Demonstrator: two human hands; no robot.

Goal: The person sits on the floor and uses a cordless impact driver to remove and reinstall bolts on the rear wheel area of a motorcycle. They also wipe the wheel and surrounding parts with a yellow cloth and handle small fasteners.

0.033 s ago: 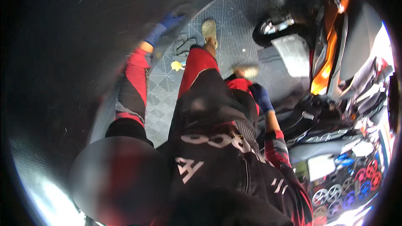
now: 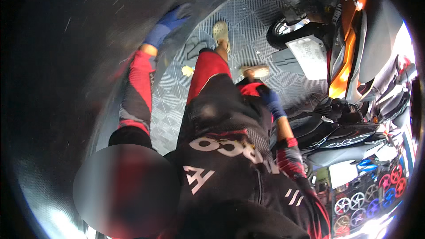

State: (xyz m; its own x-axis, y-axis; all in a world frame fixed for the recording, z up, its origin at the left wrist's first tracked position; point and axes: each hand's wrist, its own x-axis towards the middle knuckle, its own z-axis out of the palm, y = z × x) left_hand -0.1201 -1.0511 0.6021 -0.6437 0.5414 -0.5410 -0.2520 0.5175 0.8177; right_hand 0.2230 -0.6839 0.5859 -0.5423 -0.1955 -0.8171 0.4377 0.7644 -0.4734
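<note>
My left hand (image 2: 169, 25), in a blue glove, lies against a large black textured surface (image 2: 88, 62) that curves over the whole left side, very close to the view. Its fingers are spread and hold nothing. My right hand (image 2: 271, 102), gloved in the same blue, rests on my right knee. The fingers lie over the red and black trouser leg (image 2: 251, 89), their tips dark and partly hard to make out. No object shows in that hand.
Grey tiled flooring (image 2: 248, 31) lies under my beige clogs (image 2: 220, 31). Beside the left foot are a grey cloth-like item (image 2: 193, 48) and a yellow scrap (image 2: 187, 71). An orange and black motorbike (image 2: 345, 75) stands at right, with several coloured wheels (image 2: 357, 201) beyond.
My left hand has shifted slightly left along the black surface, fingers more spread. My right hand has moved a little left on the knee. My right foot has also shifted slightly left.
</note>
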